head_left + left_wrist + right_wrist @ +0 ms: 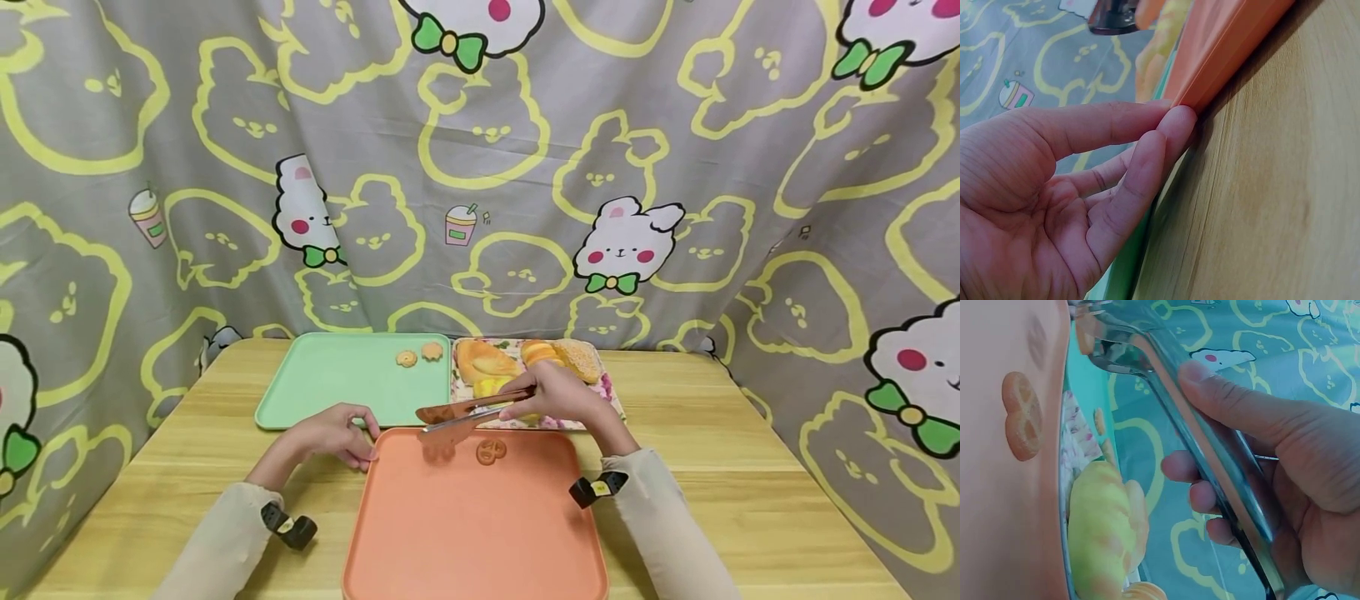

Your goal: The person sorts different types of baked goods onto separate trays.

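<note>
My left hand (337, 435) pinches the far-left corner of the orange tray (472, 525); its thumb and fingertips meet at the rim in the left wrist view. My right hand (553, 393) grips a pair of metal tongs (1200, 444), thumb on one arm and fingers curled round the other. The tongs point left, their tips above the tray's far edge. At the tips a small tan piece (1085, 337) shows in the right wrist view; I cannot tell what it is. A brown pretzel-shaped cookie (491, 452) lies on the orange tray near its far edge.
Behind on the left lies a green tray (337, 383) with two small cookies (418, 356) near its right end. Beside it, a floral tray (611, 400) bears several breads, among them a yellow roll (1100, 531). A patterned curtain (517, 158) hangs behind the wooden table (712, 467).
</note>
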Tool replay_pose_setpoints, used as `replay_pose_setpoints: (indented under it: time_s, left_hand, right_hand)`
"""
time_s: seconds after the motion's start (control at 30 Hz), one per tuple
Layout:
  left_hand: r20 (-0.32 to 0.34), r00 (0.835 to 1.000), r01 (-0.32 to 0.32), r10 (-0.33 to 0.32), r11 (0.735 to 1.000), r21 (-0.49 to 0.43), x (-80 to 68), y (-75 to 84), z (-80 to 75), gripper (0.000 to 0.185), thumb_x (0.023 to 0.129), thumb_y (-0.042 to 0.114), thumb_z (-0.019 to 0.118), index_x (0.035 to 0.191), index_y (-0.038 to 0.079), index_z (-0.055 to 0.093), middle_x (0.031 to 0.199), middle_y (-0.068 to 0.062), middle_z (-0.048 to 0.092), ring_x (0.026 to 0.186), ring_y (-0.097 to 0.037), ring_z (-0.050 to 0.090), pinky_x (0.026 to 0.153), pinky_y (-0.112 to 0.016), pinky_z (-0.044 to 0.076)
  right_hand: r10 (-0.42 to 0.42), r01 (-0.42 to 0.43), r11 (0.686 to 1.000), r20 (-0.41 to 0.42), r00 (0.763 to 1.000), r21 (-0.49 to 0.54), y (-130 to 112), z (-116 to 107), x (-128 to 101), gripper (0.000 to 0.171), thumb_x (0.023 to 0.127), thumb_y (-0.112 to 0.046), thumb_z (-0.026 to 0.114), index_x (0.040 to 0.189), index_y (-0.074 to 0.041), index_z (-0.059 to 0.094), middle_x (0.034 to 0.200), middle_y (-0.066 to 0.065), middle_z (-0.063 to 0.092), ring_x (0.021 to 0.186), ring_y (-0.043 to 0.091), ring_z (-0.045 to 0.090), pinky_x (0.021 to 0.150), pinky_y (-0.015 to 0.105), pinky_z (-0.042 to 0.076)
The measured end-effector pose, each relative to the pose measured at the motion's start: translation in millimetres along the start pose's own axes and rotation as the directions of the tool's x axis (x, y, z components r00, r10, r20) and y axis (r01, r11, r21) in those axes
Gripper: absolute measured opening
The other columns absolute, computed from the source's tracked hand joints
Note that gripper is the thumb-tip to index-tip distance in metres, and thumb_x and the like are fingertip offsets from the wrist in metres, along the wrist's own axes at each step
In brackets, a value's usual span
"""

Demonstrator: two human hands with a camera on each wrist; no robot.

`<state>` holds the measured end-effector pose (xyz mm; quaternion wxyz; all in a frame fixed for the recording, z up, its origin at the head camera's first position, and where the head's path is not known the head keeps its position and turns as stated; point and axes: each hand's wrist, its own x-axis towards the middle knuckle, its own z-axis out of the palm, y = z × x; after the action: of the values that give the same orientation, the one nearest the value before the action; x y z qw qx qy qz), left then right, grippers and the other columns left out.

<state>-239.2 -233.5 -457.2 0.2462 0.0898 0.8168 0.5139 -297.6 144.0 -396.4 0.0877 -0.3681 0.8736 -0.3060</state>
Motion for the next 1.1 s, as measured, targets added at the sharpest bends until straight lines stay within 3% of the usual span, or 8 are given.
replay_pose_setpoints:
  time_s: [0.27, 0.5, 0.67, 0.77, 0.87, 1.07, 1.1]
  left_hand:
    - [-0.001, 1.000, -0.001, 0.001, 1.000, -0.001, 0.4, 1.5, 0.4, 0.025, 0.087, 0.003, 0.074, 0.106, -0.005, 0.059, 0.074, -0.007, 0.073, 0.068, -0.017, 0.071, 0.066, -0.031, 0.062]
    - [-0.007, 1.000, 0.010, -0.010, 1.000, -0.007, 0.8, 1.9, 0.5, 0.026, 0.086, 0.003, 0.075, 0.105, -0.004, 0.059, 0.073, -0.007, 0.073, 0.068, -0.016, 0.071, 0.066, -0.030, 0.061]
    - [-0.010, 1.000, 0.009, -0.009, 1.000, -0.007, -0.3, 1.9, 0.0, 0.026, 0.086, 0.002, 0.075, 0.105, -0.004, 0.059, 0.073, -0.007, 0.073, 0.068, -0.016, 0.071, 0.065, -0.029, 0.061]
    - [-0.010, 1.000, 0.010, -0.010, 1.000, -0.010, -1.0, 2.0, -0.3, 0.025, 0.086, 0.002, 0.075, 0.104, -0.004, 0.059, 0.072, -0.007, 0.073, 0.068, -0.016, 0.071, 0.065, -0.029, 0.061]
    - [-0.011, 1.000, 0.011, -0.011, 1.000, -0.012, -1.4, 2.2, 0.1, 0.025, 0.086, 0.002, 0.075, 0.104, -0.004, 0.059, 0.072, -0.007, 0.073, 0.067, -0.016, 0.071, 0.065, -0.029, 0.061]
    - [-0.012, 1.000, 0.011, -0.012, 1.000, -0.015, -1.0, 2.0, 1.1, 0.025, 0.086, 0.001, 0.074, 0.104, -0.005, 0.059, 0.072, -0.007, 0.073, 0.067, -0.016, 0.071, 0.066, -0.030, 0.062]
    - [-0.012, 1.000, 0.013, -0.013, 1.000, -0.016, -1.0, 2.1, 1.3, 0.025, 0.086, 0.001, 0.074, 0.104, -0.005, 0.059, 0.072, -0.007, 0.073, 0.067, -0.016, 0.071, 0.066, -0.030, 0.062]
  right_hand:
    - [-0.008, 0.003, 0.999, -0.160, 0.987, -0.032, -10, -3, -4, 0.035, 0.083, -0.036, 0.084, 0.112, -0.015, 0.080, 0.090, 0.002, 0.078, 0.053, 0.006, 0.043, 0.051, 0.022, 0.037]
    - [-0.043, 0.010, 0.993, -0.287, 0.957, -0.117, -24, 1, 1, 0.031, 0.084, -0.040, 0.083, 0.107, -0.018, 0.082, 0.073, -0.007, 0.069, 0.052, 0.009, 0.045, 0.048, 0.023, 0.034]
    - [-0.089, 0.010, 0.978, -0.371, 0.925, -0.208, -33, 5, 19, 0.036, 0.085, -0.044, 0.081, 0.112, -0.020, 0.081, 0.061, -0.008, 0.060, 0.049, 0.007, 0.043, 0.048, 0.023, 0.031]
    - [-0.105, 0.012, 0.975, -0.414, 0.904, -0.222, -40, 8, 32, 0.037, 0.086, -0.046, 0.079, 0.115, -0.024, 0.079, 0.062, -0.009, 0.064, 0.045, 0.007, 0.041, 0.047, 0.023, 0.029]
    - [-0.098, -0.003, 0.975, -0.443, 0.891, -0.221, -45, 12, 45, 0.034, 0.087, -0.046, 0.078, 0.111, -0.023, 0.081, 0.062, -0.002, 0.065, 0.044, 0.008, 0.038, 0.047, 0.024, 0.025]
    - [-0.038, -0.087, 0.968, -0.485, 0.874, -0.234, -50, 27, 70, 0.038, 0.087, -0.047, 0.077, 0.112, -0.019, 0.080, 0.091, 0.005, 0.080, 0.044, 0.003, 0.040, 0.044, 0.022, 0.017]
    - [-0.034, -0.096, 0.966, -0.486, 0.873, -0.240, -51, 29, 74, 0.039, 0.087, -0.047, 0.077, 0.114, -0.019, 0.080, 0.089, 0.005, 0.080, 0.043, 0.003, 0.039, 0.044, 0.022, 0.016]
